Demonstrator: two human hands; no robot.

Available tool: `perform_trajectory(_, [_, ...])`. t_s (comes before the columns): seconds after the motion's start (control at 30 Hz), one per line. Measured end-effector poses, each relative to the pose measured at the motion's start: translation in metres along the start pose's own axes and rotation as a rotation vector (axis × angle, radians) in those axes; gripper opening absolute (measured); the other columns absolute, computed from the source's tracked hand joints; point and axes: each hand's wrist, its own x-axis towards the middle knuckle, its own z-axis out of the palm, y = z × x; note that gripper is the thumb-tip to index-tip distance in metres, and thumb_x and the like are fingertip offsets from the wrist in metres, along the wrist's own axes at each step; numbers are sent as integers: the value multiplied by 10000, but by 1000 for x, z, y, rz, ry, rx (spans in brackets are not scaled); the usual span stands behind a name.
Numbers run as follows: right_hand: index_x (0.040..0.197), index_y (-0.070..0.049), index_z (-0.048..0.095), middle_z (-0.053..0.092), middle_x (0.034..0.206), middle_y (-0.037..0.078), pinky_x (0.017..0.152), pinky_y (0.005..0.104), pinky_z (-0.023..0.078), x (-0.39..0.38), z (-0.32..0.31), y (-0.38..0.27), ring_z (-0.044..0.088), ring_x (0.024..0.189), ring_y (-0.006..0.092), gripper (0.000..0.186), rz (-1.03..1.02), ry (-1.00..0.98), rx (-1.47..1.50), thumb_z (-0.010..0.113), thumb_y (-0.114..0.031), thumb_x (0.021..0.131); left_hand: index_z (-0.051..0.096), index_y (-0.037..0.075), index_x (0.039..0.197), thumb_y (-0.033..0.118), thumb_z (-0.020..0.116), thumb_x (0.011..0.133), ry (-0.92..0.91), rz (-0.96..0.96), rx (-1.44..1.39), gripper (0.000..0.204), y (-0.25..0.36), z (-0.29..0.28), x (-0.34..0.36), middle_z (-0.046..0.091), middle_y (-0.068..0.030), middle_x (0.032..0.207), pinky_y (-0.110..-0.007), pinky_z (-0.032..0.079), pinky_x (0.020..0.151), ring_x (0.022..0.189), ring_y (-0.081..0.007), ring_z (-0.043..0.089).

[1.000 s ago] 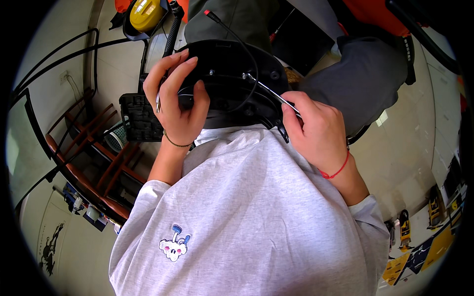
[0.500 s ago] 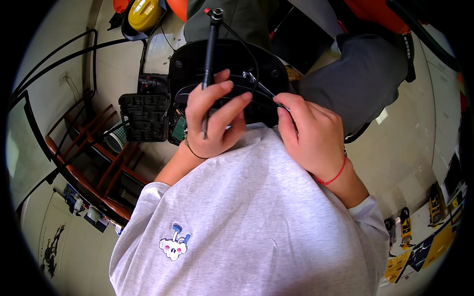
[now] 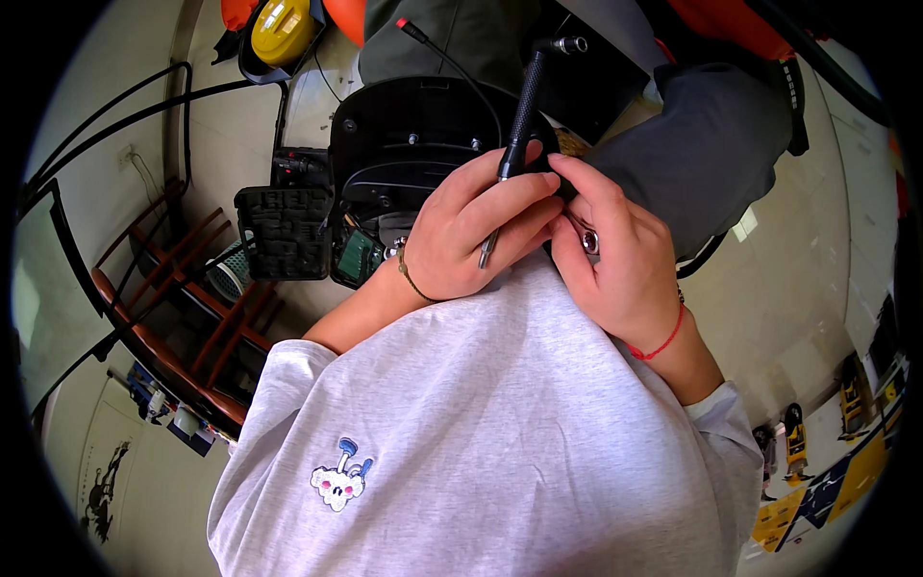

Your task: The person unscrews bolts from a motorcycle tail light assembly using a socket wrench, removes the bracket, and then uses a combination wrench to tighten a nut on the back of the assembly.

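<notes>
My left hand [image 3: 486,226] is closed around a black, knurled-handle ratchet tool [image 3: 524,111]. Its bent head with a metal socket end points up and right, and a thin metal shank sticks out below the fingers. Beside it, my right hand [image 3: 620,240] is curled with its fingertips against the left fingers. A shiny metal tool with a rounded end [image 3: 589,240] lies in the right palm, the rest of it hidden. Beyond both hands is a black plastic housing [image 3: 442,111] bearing two silver bolts. A black cable with a red tip [image 3: 411,29] rises from it.
An open black moulded tool case [image 3: 282,236] lies left of the housing, near a green circuit board [image 3: 358,255]. A yellow helmet-like object [image 3: 281,31] is at the far left. A person's grey-trousered leg [image 3: 707,154] is at right, and a wooden chair [image 3: 207,317] stands at left.
My left hand has moved right with the ratchet tool, whose head now tilts right. My right hand's metal tool has swung back from over the housing into the palm; the hands now touch.
</notes>
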Motion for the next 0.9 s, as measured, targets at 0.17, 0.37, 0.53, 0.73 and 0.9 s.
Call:
perform_trajectory(0.17, [1421,29,497,626,740,72,603,327,509,-3,2,-2,627,619,210,618,-26,6,2,695,22,836,668,51,1210,28,806,797,-56,-256,-207,436,-2,4,-3,669,-155,1216,-372,590,816,995,-314,695])
perform_trajectory(0.37, [1413,-32,555,649,826,69,599,324,516,2,-18,0,613,638,220,623,-207,20,-39,769,-250,870,663,61,1211,28,808,793,-124,-360,-254,443,3,1,-2,668,-147,1190,-361,589,790,951,-308,691])
perform_trajectory(0.53, [1323,-8,639,613,919,96,704,307,486,13,-21,14,582,797,203,368,-64,-49,90,556,-218,1033,658,36,1188,49,831,761,-96,-184,-150,461,5,6,0,654,-138,1070,-356,584,766,891,-295,675])
perform_trajectory(0.73, [1139,-19,702,631,900,114,712,355,516,14,0,19,632,783,267,254,95,-94,252,578,-206,1021,657,13,1170,82,839,753,-152,-113,-62,460,4,3,-4,648,-124,997,-340,580,743,839,-271,664])
perform_trajectory(0.9, [1072,-9,692,650,890,119,671,336,510,15,4,19,628,721,250,186,138,-24,258,569,-128,998,674,22,1118,96,807,765,-181,-14,46,385,3,3,-3,659,-119,1056,-334,579,755,891,-255,665])
